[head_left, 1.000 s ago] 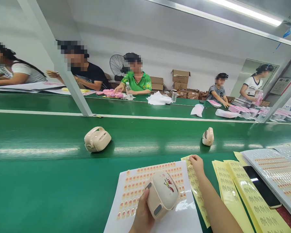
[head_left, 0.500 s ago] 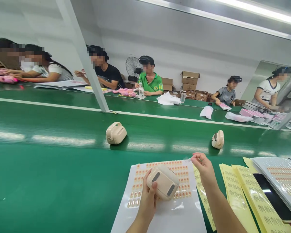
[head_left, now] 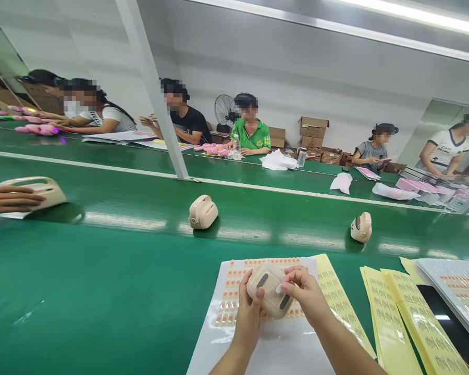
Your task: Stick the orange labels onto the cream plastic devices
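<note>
A beige rounded device (head_left: 271, 284) with two dark oblong pads on its upward face is gripped by my left hand (head_left: 250, 312). The fingers and thumb of my left hand hold its left side. My right hand (head_left: 303, 291) pinches a small whitish sticker (head_left: 279, 287) against that face, between the pads. Beneath both hands lies a white sheet (head_left: 207, 338) bearing rows of small orange-and-clear stickers (head_left: 230, 294). Yellow label sheets (head_left: 342, 297) stick out from under its right side.
Two beige devices, one (head_left: 203, 212) near the middle and one (head_left: 361, 227) at the right, stand on the green surface. Another person's hand (head_left: 11, 199) touches a third (head_left: 49, 192). A phone (head_left: 449, 323) lies at the right. Several people sit opposite.
My right hand has moved left and down from the sheet's upper right corner to the device. Another person's hand with a device has appeared at the left edge. The view has shifted slightly.
</note>
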Action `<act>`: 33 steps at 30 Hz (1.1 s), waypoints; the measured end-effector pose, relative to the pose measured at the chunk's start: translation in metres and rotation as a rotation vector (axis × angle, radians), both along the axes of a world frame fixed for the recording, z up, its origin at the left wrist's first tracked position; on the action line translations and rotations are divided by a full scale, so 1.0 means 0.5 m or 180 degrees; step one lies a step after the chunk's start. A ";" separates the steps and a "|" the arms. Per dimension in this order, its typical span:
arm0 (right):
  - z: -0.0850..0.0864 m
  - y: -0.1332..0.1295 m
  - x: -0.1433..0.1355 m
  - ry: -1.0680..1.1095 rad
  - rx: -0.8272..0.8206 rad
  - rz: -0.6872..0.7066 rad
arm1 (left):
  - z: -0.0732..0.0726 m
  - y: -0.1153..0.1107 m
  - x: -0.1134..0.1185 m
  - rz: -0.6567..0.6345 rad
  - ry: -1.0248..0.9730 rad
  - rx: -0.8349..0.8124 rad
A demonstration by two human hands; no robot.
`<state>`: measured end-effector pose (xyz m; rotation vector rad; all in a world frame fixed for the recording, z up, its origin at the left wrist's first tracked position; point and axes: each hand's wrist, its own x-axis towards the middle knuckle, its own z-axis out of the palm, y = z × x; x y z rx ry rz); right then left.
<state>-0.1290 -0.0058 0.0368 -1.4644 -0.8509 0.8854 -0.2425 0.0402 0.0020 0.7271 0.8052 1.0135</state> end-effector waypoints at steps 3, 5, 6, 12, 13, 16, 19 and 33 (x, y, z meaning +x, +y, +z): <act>0.001 0.000 -0.009 -0.0014 0.0108 -0.0179 | -0.006 0.002 -0.002 -0.0003 -0.0007 0.0020; 0.002 0.000 -0.014 -0.0037 0.0158 -0.0244 | -0.012 0.004 -0.003 -0.0007 0.0027 0.0046; 0.001 0.000 -0.015 -0.0048 0.0184 -0.0267 | -0.014 0.004 -0.003 0.0001 0.0041 0.0058; -0.005 0.001 -0.018 -0.0105 0.0294 -0.0357 | -0.013 0.001 -0.002 -0.0013 0.0001 -0.0020; -0.006 0.001 -0.018 -0.0132 0.0298 -0.0371 | -0.011 0.000 -0.002 -0.0012 -0.0013 -0.0054; -0.008 0.002 -0.018 -0.0209 0.0301 -0.0370 | -0.006 -0.002 -0.002 -0.0007 -0.0033 -0.0117; -0.005 0.001 -0.020 -0.0414 0.0298 -0.0358 | -0.003 -0.003 -0.001 0.0013 -0.0058 -0.0131; 0.029 -0.016 0.010 -0.1104 0.0854 -0.0517 | -0.003 0.013 -0.012 0.0284 -0.0167 -0.0376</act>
